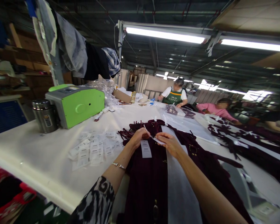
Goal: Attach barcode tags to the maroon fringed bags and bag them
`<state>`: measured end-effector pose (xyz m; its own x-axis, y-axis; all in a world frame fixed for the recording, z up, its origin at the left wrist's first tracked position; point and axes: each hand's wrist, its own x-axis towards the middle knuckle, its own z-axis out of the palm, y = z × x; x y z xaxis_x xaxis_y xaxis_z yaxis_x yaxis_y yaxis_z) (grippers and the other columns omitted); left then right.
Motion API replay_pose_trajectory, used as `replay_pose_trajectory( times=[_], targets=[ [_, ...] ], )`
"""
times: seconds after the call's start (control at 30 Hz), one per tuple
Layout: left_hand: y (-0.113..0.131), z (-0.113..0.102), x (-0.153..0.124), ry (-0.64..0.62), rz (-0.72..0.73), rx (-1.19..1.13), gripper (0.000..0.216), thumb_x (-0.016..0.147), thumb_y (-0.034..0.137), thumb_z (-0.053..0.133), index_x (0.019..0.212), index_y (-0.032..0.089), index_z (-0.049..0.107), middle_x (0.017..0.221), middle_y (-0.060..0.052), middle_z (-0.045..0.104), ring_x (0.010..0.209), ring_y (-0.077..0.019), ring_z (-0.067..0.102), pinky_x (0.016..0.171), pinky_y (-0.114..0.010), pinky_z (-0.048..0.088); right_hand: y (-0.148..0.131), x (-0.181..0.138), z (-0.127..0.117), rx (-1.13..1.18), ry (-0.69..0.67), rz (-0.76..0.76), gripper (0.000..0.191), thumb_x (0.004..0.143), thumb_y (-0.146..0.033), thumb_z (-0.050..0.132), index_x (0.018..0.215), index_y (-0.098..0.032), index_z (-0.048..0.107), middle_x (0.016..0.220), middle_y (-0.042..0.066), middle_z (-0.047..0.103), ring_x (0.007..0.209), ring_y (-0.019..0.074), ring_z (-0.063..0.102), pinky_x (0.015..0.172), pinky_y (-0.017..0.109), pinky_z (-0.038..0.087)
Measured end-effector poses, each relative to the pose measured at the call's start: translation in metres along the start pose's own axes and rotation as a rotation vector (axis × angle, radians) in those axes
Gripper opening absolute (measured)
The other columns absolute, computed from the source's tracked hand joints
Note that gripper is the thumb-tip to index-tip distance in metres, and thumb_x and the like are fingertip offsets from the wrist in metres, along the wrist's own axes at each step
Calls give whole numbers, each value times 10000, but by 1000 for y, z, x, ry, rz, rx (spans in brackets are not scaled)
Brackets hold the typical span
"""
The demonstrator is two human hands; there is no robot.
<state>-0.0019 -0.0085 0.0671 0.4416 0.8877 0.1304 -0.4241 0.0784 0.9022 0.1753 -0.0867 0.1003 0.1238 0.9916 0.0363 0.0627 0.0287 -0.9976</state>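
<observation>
A dark maroon garment (149, 183) with metal buckles and fringe lies on the white table in front of me, a pale sheet (180, 183) along it. My left hand (141, 137) is closed at its upper part, thumb and fingers pinched; what they pinch is too small to make out. Just below it a white hang tag (146, 149) lies against the dark cloth. My right hand (168, 142) pinches another small white tag (158, 140), close to the left fingertips. Left of the garment, several clear packets with white labels (95, 149) are spread out.
A green and grey machine (81, 105) and a steel flask (44, 116) stand on the table (37, 155) at left. Clothes (72, 46) hang above. Across the table are a person in a green apron (174, 96) and one in pink (216, 109). More maroon garments (254, 140) lie right.
</observation>
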Motion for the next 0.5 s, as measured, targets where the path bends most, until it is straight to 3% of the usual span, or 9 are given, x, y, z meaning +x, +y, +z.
replay_pose_trajectory(
  times=[0.13,0.2,0.33,0.5],
  targets=[
    [-3,0,1,29,-23,-48,150,643,245,664,697,175,543,649,12,632,622,-108,601,687,-240,456,0,-3,-3,382,-191,39,440,664,-460,853,959,-159,726,1044,112,738,1023,244,683,975,391,515],
    [-3,0,3,42,-42,-57,180,660,260,681,727,181,534,652,9,644,634,-117,618,691,-247,463,1,-2,-3,418,-187,35,453,629,-405,893,966,-153,725,1049,109,742,1033,241,684,993,387,511],
    [0,0,3,22,-73,-57,178,647,241,693,733,168,555,674,-10,668,639,-114,620,673,-237,456,6,7,-2,391,44,56,440,523,-406,938,799,-171,689,783,34,738,734,170,703,769,314,586],
    [9,5,-1,-63,-84,-85,172,607,233,692,697,161,565,718,-22,675,680,-123,628,679,-238,460,7,19,0,297,130,22,458,550,-507,893,762,-196,632,645,-25,660,553,104,614,571,235,531]
  ],
)
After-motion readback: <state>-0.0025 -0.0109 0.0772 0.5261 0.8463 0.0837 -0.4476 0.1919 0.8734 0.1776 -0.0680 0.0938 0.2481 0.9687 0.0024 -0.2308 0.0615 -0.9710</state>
